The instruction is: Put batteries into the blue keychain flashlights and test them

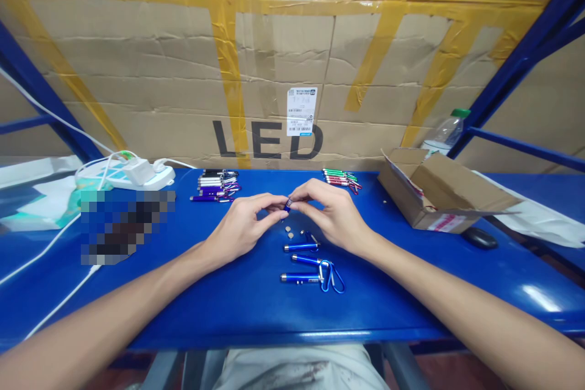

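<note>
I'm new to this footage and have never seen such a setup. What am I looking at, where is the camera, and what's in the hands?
There is no machine here: a person works with two bare hands. The one picture comes from a camera on their head, looking forward and down, so the arms reach in from the bottom. The left hand and right hand together pinch a small blue piece over a blue table. Nearer the person lie three blue keyring torches and a few small round discs. Farther back are a pile of purple and silver torches, an open cardboard box and a white power strip.
</note>
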Motion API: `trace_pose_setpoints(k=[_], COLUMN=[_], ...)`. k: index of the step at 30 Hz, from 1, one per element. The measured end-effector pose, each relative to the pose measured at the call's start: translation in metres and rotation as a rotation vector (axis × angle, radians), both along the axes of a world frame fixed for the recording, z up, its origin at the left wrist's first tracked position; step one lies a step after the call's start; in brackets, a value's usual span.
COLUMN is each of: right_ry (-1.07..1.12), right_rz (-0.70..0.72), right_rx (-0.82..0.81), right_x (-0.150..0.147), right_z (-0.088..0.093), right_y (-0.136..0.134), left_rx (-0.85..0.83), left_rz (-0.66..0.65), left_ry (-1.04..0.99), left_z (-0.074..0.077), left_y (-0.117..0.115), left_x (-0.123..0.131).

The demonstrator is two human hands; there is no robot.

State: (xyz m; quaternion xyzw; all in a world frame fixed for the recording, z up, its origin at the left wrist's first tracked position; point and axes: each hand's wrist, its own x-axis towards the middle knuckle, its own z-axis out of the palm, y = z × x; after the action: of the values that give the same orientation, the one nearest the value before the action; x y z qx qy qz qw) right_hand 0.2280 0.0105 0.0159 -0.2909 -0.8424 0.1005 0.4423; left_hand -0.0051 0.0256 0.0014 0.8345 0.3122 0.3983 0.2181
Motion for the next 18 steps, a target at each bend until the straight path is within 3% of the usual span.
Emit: trace_pose_setpoints(k=[18], right_ry=[-0.048], right_rz=[0.01], right_rx=[0.105], right_x=[0.002], right_z=[0.0041], right_y=[-0.0024], left_rx=[-0.002], left_rz=[-0.023], left_ry=[-0.01], left_z=[0.0006], left_y=[0.0], left_x=[-0.0007])
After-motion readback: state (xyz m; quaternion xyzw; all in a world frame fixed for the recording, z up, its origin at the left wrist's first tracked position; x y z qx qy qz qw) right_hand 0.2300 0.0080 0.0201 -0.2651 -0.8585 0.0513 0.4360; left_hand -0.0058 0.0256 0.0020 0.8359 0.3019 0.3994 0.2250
